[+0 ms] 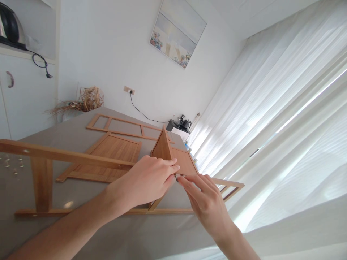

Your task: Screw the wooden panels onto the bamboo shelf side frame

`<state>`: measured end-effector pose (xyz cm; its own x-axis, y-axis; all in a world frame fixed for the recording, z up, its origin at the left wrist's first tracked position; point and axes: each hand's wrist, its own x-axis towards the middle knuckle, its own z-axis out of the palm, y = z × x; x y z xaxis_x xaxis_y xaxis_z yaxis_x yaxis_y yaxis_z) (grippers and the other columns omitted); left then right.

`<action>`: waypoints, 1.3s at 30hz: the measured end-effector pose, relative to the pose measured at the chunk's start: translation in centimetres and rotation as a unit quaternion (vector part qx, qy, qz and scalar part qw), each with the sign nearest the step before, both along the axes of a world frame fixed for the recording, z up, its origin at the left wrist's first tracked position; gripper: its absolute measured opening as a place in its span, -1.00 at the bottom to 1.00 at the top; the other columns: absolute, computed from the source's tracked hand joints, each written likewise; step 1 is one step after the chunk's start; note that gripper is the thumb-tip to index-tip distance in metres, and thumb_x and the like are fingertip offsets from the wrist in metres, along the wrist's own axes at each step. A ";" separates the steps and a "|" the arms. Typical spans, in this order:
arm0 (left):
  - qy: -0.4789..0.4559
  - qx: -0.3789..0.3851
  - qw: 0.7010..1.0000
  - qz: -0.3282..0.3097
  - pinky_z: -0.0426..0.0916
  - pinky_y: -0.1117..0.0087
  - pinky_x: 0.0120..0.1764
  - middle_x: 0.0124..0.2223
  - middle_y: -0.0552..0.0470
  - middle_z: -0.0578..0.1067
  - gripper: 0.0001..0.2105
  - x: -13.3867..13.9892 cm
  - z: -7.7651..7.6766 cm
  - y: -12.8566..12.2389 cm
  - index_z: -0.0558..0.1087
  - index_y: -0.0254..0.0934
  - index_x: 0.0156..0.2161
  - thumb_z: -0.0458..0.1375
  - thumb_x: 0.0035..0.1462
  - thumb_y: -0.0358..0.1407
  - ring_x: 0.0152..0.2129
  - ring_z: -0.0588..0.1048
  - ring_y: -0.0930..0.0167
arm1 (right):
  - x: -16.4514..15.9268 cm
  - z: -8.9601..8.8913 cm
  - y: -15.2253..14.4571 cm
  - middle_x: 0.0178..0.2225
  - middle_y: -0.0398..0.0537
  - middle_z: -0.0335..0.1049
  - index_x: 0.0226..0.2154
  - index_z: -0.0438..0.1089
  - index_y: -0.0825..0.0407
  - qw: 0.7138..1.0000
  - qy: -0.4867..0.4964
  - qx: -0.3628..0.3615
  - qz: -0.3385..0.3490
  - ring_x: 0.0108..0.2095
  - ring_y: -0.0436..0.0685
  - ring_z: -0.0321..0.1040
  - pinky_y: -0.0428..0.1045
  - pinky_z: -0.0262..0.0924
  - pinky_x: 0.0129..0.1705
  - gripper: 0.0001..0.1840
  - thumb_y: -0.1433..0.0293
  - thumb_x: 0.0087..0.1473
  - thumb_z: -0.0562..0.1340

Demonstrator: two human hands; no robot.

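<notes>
A wooden frame [105, 159] stands on its long edge across the near side of the table, with a wide slat [42, 184] joining its two rails. My left hand [146, 178] is closed at the frame's upper rail, beside an upright wooden panel [162, 144]; its fingertips reach the joint there, and what its thumb presses is partly hidden. My right hand [204, 196] pinches a thin, dark metal piece [176, 178] at the same joint, close to my left fingertips. The far end of that metal piece is hidden by the fingers.
On the grey table [94, 234] lie a flat wooden panel [111, 153], a slatted frame [121, 126] and several small clear screws or pegs [15, 166]. Dried stalks [90, 99] stand at the back left. White curtains [284, 126] hang at right; a kettle [11, 23] sits upper left.
</notes>
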<state>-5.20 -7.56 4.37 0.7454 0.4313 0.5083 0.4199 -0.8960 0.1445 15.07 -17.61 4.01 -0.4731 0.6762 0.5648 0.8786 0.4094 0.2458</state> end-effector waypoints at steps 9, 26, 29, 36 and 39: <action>0.005 0.026 1.000 0.011 0.41 0.31 -0.45 0.19 0.14 0.48 -0.63 0.1 -0.3 0.1 0.55 -0.07 0.00 -0.11 0.36 -0.30 -0.41 0.64 0.34 | -0.1 3.2 0.6 -0.31 -0.10 0.46 -0.07 0.37 0.05 0.993 -0.101 -0.049 0.036 -0.38 -0.01 0.27 -0.01 0.07 -0.31 -0.65 0.68 0.25 0.02; 0.014 0.003 1.000 -0.001 0.33 0.34 -0.48 0.20 0.12 0.48 -0.69 0.0 0.2 0.1 0.56 -0.13 -0.12 -0.05 0.32 -0.34 -0.43 0.63 0.35 | -3.6 -4.3 1.0 -0.43 -0.09 0.51 -0.37 0.38 -0.01 0.902 0.395 -0.173 -0.030 -0.42 0.00 0.49 -0.21 0.03 -0.67 -0.66 0.20 0.35 0.07; 0.017 0.004 1.000 0.001 0.33 0.35 -0.48 0.21 0.14 0.47 -0.68 0.1 0.1 0.1 0.56 -0.12 -0.12 -0.06 0.32 -0.35 -0.46 0.62 0.38 | -3.2 -4.3 0.6 -0.40 -0.11 0.50 -0.33 0.40 -0.01 0.903 0.379 -0.197 -0.049 -0.42 -0.02 0.45 -0.21 0.00 -0.64 -0.68 0.22 0.37 0.06; 0.024 0.015 1.000 0.009 0.34 0.35 -0.46 0.22 0.15 0.45 -0.68 0.0 0.1 0.2 0.54 -0.12 -0.03 -0.05 0.32 -0.34 -0.43 0.63 0.37 | -1.5 -4.0 0.0 -0.51 -0.21 0.25 -0.38 0.25 0.00 0.990 0.126 -0.061 -0.007 -0.51 -0.01 0.11 -0.07 0.02 -0.40 -0.78 0.45 0.34 0.08; 0.027 0.022 0.999 0.010 0.34 0.33 -0.48 0.23 0.15 0.44 -0.69 -0.1 0.0 0.1 0.54 -0.12 -0.04 -0.04 0.30 -0.36 -0.45 0.63 0.37 | -0.8 -3.2 0.2 -0.51 -0.21 0.22 -0.40 0.20 -0.01 0.997 0.069 -0.038 -0.017 -0.50 0.00 0.07 -0.04 -0.04 -0.39 -0.77 0.48 0.33 0.09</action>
